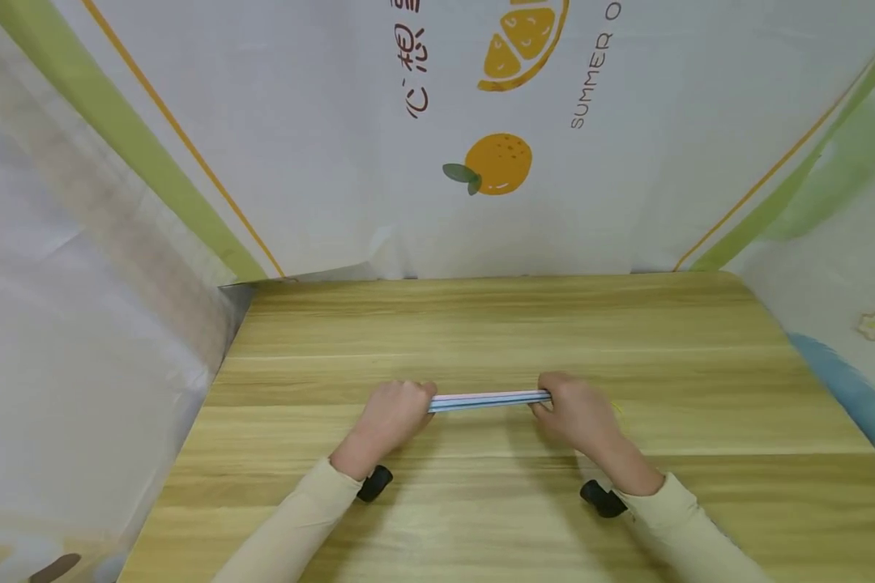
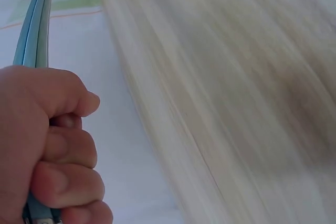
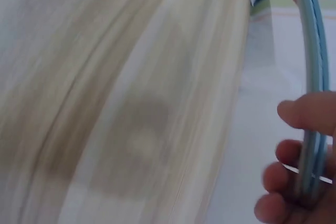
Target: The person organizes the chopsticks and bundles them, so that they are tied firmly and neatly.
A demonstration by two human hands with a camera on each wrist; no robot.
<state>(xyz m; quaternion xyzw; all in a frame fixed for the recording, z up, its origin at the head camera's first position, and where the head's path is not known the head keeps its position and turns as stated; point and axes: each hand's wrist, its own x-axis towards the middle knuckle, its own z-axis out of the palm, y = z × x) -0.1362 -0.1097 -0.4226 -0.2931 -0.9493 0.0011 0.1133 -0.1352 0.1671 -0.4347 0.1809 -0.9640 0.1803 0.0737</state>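
Note:
A narrow, flat bundle of pale blue and pinkish strips (image 1: 490, 400) stretches between the two hands above the wooden table. My left hand (image 1: 399, 406) grips its left end in a fist, and a small metallic piece (image 2: 43, 221) shows below the fingers in the left wrist view. The other end is in my right hand (image 1: 578, 411), with fingers and thumb (image 3: 310, 113) curled around it. In the right wrist view the strips bow slightly. A thin yellow cord (image 1: 620, 416) shows beside the right hand. What exactly the bundle is, I cannot tell.
The wood-grain table (image 1: 481, 324) lies under both arms. Behind it hangs a white cloth (image 1: 321, 178) with printed oranges and lettering. More pale cloth (image 1: 80, 364) hangs at the left side. Black wrist devices (image 1: 602, 499) sit under the cream sleeves (image 1: 292, 522).

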